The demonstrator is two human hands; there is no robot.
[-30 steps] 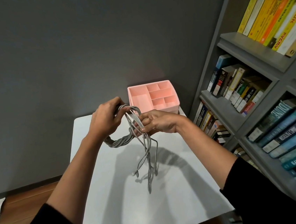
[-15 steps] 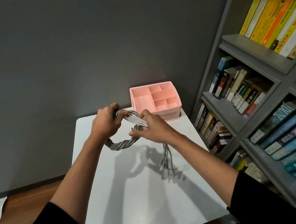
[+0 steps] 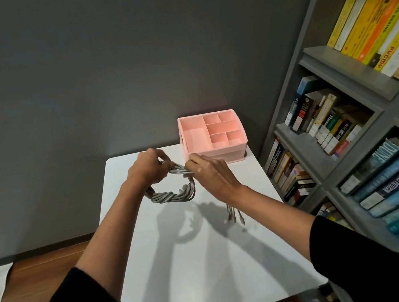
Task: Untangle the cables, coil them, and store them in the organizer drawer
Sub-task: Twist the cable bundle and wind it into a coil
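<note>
Only bare pink floors are seen in the compartments of the pink plastic organizer box (image 3: 218, 155). Just in front of it a grey twisted cable bundle (image 3: 171, 197) is held as a loop — gripped at the top by the left hand (image 3: 148, 168) and right hand (image 3: 210, 173) — its loose ends (image 3: 234, 214) hung downward.
</note>
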